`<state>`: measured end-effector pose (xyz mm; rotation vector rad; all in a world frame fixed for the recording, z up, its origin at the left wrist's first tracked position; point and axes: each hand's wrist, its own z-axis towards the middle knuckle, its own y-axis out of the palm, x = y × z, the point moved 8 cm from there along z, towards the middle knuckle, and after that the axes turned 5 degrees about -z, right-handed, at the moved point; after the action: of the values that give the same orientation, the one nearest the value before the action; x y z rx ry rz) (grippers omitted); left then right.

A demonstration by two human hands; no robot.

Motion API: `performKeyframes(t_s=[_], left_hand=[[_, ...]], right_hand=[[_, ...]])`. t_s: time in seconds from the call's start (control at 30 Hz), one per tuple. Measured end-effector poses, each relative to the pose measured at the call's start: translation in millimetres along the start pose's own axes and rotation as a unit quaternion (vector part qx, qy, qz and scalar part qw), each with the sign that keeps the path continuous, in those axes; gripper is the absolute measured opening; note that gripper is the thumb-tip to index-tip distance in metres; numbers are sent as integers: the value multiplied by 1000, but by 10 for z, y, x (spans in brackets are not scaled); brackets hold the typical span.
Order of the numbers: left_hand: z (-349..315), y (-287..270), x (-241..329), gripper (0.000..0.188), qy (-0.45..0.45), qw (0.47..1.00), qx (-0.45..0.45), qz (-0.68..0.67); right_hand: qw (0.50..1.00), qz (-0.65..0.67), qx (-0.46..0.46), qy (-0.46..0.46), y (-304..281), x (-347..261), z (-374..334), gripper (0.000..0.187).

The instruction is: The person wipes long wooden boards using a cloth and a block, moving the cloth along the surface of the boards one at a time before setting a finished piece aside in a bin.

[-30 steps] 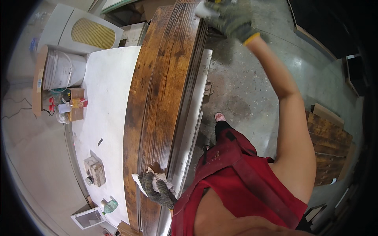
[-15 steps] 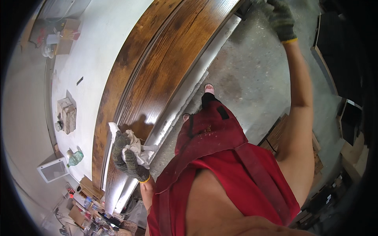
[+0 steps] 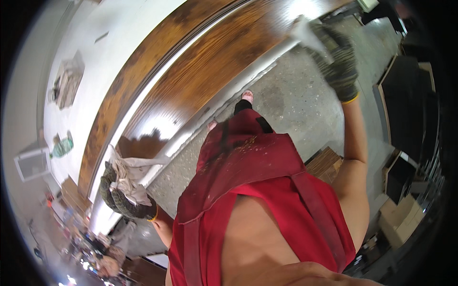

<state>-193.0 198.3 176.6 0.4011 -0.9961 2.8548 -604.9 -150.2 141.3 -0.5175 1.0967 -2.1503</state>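
Note:
Two long brown wood boards with a glossy finish lie side by side on a white table: the near board [image 3: 210, 76] and the far board [image 3: 124, 86]. My left hand [image 3: 117, 198], in a dark knitted glove with a yellow cuff, is closed round a crumpled whitish rag [image 3: 131, 174] at the boards' left end. My right hand [image 3: 339, 66], gloved alike, is at the near board's edge toward the right end. Its fingers press on a pale flat piece [image 3: 307, 35], too smeared by motion to name.
On the white table top beyond the boards are a block-like object [image 3: 69, 83] and a green plastic bottle [image 3: 63, 146]. Cluttered small items [image 3: 100, 252] lie at lower left. Dark panels [image 3: 405, 100] and an open cardboard box [image 3: 400, 219] stand on the right.
My right hand has come nearer from the far end of the board, and its pale piece now shows. My left hand with the rag appears further left and lower; the whole view has shifted.

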Motion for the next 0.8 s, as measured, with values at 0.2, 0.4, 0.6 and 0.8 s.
performKeyframes(t_s=[0.2, 0.4, 0.6, 0.8], left_hand=[[-210, -339, -254, 27, -9, 985, 39, 171], [-270, -540, -277, 23, -35, 986, 23, 163], [-528, -745, -591, 29, -51, 988, 27, 142], [-934, -889, -915, 35, -132, 973, 68, 175]], right_hand=[[995, 16, -70, -67, 26, -490, 88, 56], [970, 69, -126, -197, 251, -2066, 232, 56], [932, 199, -95, -288, 368, -3490, 538, 41], [920, 199, -43, -335, 545, -4490, 558, 41]])
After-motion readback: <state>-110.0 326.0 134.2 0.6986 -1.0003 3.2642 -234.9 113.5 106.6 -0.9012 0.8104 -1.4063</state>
